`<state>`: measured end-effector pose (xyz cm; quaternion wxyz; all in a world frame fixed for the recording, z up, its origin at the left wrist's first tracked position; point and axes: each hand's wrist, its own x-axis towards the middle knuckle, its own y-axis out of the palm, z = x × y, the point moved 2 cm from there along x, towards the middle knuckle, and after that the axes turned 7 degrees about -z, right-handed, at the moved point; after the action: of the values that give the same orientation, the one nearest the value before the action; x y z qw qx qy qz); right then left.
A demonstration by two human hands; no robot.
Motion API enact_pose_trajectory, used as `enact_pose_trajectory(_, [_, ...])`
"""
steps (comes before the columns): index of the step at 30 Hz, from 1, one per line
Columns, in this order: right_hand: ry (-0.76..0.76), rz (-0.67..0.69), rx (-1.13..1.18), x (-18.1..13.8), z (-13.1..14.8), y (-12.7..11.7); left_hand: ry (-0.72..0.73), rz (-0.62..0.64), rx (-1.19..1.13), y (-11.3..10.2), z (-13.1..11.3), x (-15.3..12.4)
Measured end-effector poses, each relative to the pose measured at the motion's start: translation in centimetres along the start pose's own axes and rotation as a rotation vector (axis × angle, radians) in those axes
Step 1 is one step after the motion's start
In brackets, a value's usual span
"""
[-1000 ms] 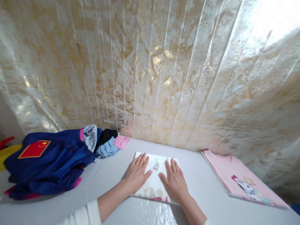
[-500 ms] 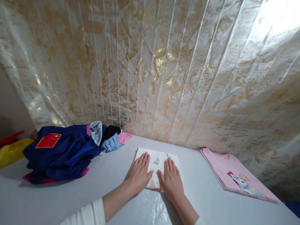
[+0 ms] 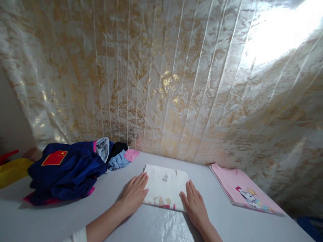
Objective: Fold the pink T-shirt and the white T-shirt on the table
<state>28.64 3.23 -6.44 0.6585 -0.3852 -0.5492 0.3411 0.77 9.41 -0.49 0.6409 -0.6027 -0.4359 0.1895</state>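
Note:
A white garment folded into a flat rectangle lies on the table before me, with a small grey print and some beige and red marks near its front edge. My left hand rests at its left edge, palm down, fingers stretched out. At the right edge is my right hand, also flat with the thumb apart, its fingertips by the border of the cloth. Neither hand holds anything.
On the left lies a heap of clothes, with a dark blue garment bearing a red flag patch on top. A folded pink shirt lies at the right. Behind the white table hangs shiny patterned sheeting.
Both hands have slid outward from the top of the folded white garment to its left and right edges, uncovering more of it. The view has shifted slightly.

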Motion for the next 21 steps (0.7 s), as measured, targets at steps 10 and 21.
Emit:
enact_pose_trajectory(10, [0.0, 0.0, 0.229, 3.0, -3.8, 0.6, 0.122, 0.168, -0.178, 1.0, -4.1, 1.0])
enact_pose_trajectory(21, [0.077, -0.039, 0.221, 4.7, -4.0, -0.1, 0.179, 0.196, -0.263, -0.3, -4.0, 8.4])
